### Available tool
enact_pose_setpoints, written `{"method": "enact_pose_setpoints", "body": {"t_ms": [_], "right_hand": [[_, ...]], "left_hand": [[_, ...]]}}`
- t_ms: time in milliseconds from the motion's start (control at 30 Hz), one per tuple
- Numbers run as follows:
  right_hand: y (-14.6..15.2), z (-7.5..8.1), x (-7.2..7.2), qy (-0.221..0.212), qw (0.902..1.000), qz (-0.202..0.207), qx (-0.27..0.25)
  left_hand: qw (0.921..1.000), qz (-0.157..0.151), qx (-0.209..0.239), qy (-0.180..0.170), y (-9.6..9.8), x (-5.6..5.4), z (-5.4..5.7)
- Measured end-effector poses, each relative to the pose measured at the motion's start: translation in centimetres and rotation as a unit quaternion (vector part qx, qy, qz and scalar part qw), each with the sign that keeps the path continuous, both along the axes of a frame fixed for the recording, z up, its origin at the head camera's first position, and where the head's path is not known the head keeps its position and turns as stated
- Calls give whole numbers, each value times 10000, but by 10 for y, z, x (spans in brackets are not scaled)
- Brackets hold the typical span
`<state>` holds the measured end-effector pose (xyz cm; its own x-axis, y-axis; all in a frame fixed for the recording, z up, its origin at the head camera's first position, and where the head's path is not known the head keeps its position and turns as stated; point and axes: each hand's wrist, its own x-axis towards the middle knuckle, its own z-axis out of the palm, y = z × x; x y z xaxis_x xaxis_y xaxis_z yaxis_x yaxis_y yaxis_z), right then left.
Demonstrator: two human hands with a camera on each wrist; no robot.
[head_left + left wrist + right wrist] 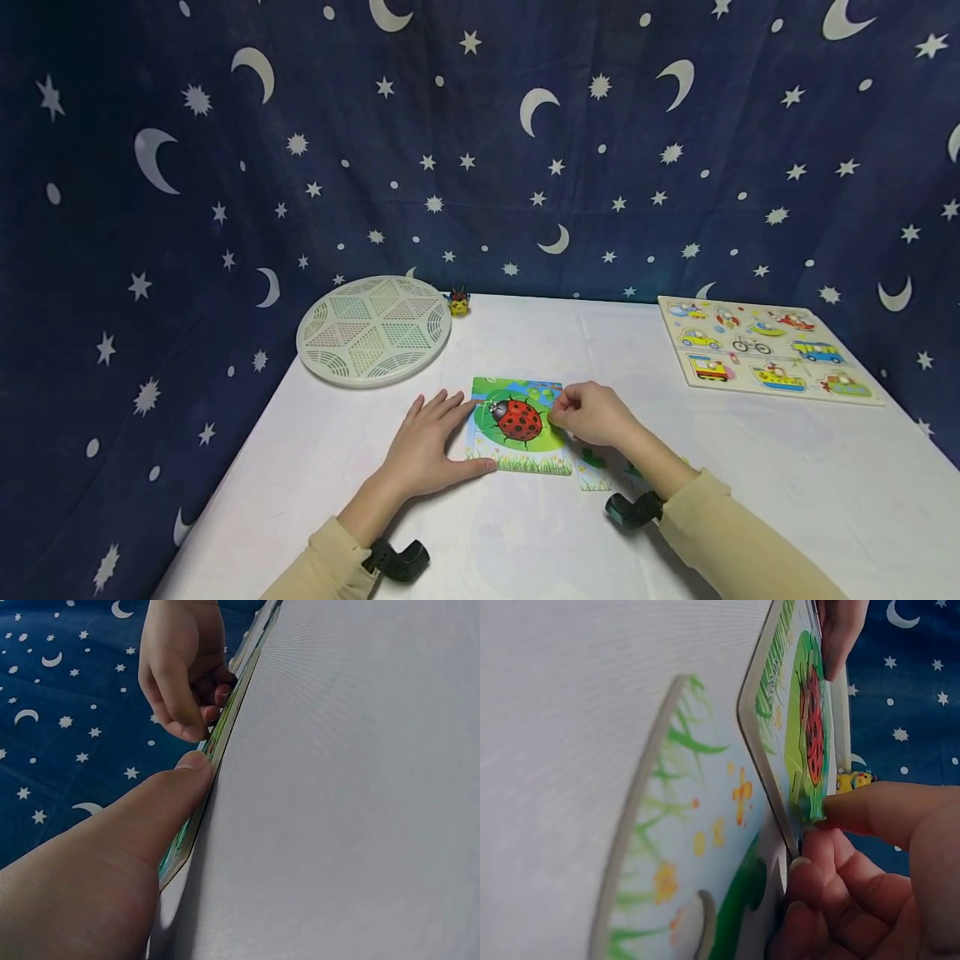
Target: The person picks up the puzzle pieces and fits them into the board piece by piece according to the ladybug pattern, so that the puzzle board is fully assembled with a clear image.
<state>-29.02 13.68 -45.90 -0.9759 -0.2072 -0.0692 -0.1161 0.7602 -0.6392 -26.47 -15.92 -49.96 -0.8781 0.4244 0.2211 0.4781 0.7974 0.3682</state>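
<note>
A square ladybug jigsaw puzzle (517, 460) lies on the white table between the hands. My left hand (429, 450) rests at its left side, fingers spread, with the thumb along the near edge. At the puzzle's right edge, my right hand (596, 415) pinches a small green puzzle piece (815, 808) between thumb and fingertips. Loose puzzle pieces (594, 477) with grass and flowers lie just right of the puzzle, partly hidden under the right forearm. In the right wrist view one loose piece (697, 780) shows a cut-out notch.
A round pale-green perforated board (367, 333) lies at the back left, with a small colourful toy (458, 302) beside it. At the back right is a wooden vehicle puzzle board (750, 367). A dark blue star-and-moon curtain (480, 125) hangs behind the table (525, 542).
</note>
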Motion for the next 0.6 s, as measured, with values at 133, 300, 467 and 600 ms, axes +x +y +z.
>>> {"method": "enact_pose_setpoints", "body": {"t_ms": [133,300,467,600], "right_hand": [[7,1,5,-167,9994,-1,-288],[19,4,12,-107,9988,302,-364],[31,9,22,-198,9975,667,-129],[39,14,29,-388,9942,984,197]], "left_hand": [[10000,-16,3,6,1,0,0],[10000,-27,-10,64,2,-2,2],[10000,-10,-38,64,1,-2,2],[10000,-2,-48,46,1,-1,2]]}}
